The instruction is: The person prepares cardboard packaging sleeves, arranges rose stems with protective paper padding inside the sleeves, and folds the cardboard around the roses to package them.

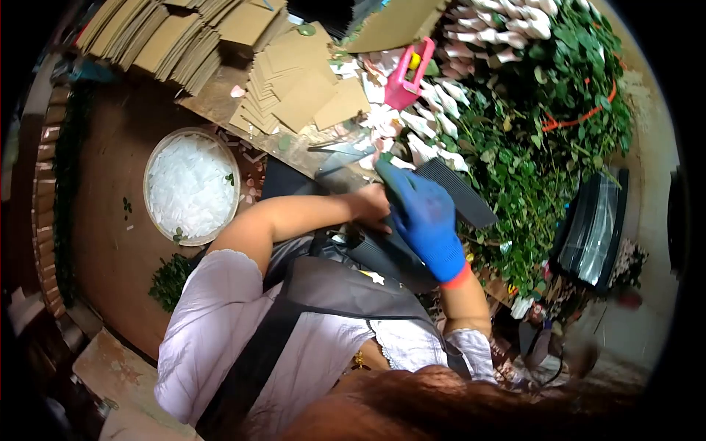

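My left hand (370, 206) is bare, with its fingers curled in front of the apron. What it holds, if anything, is hidden. My right hand (429, 220) wears a blue glove with a red cuff, its greenish fingertips bent at the table edge. I cannot make out what lies under them. Below both hands is a dark sheet (386, 253). A black corrugated sheet (457, 192) lies beside the glove. Scissors (340, 156) rest on the table just beyond my hands. Pale wrapped flower buds (423, 126) lie close to the right fingertips.
Flat cardboard pieces (298, 84) and cardboard stacks (151, 40) cover the far left. A pink tape dispenser (406, 77) stands at the back. Leafy stems (515, 154) pile up on the right. A round tub (237, 165) of white pieces sits on the left.
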The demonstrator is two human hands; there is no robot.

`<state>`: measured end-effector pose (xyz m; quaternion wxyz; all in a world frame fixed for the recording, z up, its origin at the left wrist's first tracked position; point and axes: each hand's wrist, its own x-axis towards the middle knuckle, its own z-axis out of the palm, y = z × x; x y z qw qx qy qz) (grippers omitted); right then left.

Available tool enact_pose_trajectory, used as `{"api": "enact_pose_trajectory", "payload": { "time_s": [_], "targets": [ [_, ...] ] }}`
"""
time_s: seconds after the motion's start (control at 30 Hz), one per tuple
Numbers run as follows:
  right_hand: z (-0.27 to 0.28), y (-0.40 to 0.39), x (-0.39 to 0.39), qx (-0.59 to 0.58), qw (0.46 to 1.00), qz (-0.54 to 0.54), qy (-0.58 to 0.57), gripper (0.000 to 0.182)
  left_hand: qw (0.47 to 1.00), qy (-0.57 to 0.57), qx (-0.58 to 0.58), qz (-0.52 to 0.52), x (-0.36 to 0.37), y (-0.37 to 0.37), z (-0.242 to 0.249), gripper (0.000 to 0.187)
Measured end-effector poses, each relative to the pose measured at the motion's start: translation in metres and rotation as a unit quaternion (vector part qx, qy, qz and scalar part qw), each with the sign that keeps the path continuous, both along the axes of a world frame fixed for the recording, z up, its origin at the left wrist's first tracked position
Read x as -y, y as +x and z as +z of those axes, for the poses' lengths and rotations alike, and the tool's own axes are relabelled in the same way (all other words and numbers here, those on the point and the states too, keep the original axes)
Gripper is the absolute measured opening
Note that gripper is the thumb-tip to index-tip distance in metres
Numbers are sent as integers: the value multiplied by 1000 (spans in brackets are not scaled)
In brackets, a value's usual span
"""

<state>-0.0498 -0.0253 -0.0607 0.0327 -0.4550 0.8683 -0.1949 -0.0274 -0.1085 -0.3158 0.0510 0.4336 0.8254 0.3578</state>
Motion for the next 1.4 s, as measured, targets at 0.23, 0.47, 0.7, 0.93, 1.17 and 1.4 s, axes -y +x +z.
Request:
{"api": "enact_pose_trajectory", "payload": {
  "time_s": [0.23, 0.47, 0.7, 0.93, 1.17, 1.4],
  "targets": [
    [-105, 14, -127, 509, 807, -253, -158, 26, 973, -118, -192, 41, 1, 2, 11, 71],
    [-188, 10, -133, 616, 733, -278, -75, 27, 962, -259, -87, -5, 64, 5, 79, 65],
    [-181, 19, -115, 392, 868, -300, 57, 43, 992, -2, -123, -36, 57, -3, 83, 26],
    [-94, 27, -152, 311, 902, -300, 26, 38, 998, -62, 4, -19, 44, 7, 76, 42],
    [-156, 40, -278, 177, 891, -395, 135, 48, 996, -84, 24, -24, 40, 5, 90, 49],
    [-215, -101, -257, 159, 851, -469, 173, 49, 993, -111, 27, -31, 39, 5, 92, 55]
  ]
}}
